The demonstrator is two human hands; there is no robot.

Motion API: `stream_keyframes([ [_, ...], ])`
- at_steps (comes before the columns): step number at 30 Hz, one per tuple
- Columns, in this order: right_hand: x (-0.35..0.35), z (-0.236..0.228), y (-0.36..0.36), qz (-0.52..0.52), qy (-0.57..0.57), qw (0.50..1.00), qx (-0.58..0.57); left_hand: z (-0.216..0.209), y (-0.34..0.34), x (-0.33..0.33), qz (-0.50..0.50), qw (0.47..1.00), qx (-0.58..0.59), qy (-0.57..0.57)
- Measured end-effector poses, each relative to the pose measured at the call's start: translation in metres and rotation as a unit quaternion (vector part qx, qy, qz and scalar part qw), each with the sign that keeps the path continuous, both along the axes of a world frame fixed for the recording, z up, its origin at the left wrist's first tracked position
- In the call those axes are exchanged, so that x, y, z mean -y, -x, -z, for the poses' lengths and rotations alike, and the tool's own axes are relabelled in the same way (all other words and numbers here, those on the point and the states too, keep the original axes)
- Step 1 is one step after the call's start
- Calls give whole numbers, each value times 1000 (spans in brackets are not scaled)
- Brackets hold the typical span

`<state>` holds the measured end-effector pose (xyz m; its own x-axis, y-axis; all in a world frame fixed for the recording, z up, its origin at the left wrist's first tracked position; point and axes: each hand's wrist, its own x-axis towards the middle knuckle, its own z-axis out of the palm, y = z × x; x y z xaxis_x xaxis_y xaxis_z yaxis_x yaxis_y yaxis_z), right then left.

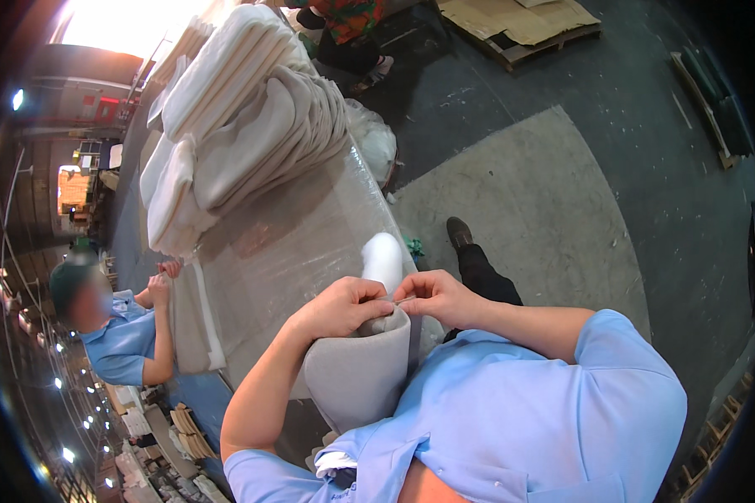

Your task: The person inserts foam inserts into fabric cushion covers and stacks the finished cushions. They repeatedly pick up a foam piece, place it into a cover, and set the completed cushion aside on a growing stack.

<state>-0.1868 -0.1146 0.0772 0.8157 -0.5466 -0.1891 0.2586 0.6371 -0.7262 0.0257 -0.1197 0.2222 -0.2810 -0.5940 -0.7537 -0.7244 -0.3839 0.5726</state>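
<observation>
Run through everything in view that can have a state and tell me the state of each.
Left hand: pinching, at the grey padded piece's edge
Right hand: pinching, at the same edge
Grey padded piece: curved, close to the person's body
White piece: partly hidden by the hands
Grey pieces: folded, heaped together
Table: covered with clear plastic
Cardboard: lying flat
Ceiling light: lit

The grey, rounded cloth cover (361, 373) at lower centre looks matt and smooth; clear plastic sheeting (264, 243) at centre shines glossy; flat tan cardboard (528, 23) near the top looks matt.
</observation>
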Motion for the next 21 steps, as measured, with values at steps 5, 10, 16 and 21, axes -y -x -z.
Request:
stream_keyframes([
  [5, 3, 16, -3, -142, -15, 990, 19, 2, 1, -4, 7, 999, 10, 48],
  [10, 3, 14, -6, -99, 106, 987, -65, 4, -10, -7, 14, 997, 6, 73],
  [16, 3, -1, -7, 25, 341, 934, -103, 2, -19, 11, 53, 994, 52, -77],
  [21, 5, -11, -7, 60, 402, 906, -118, 2, -22, 16, 95, 990, 13, -104],
])
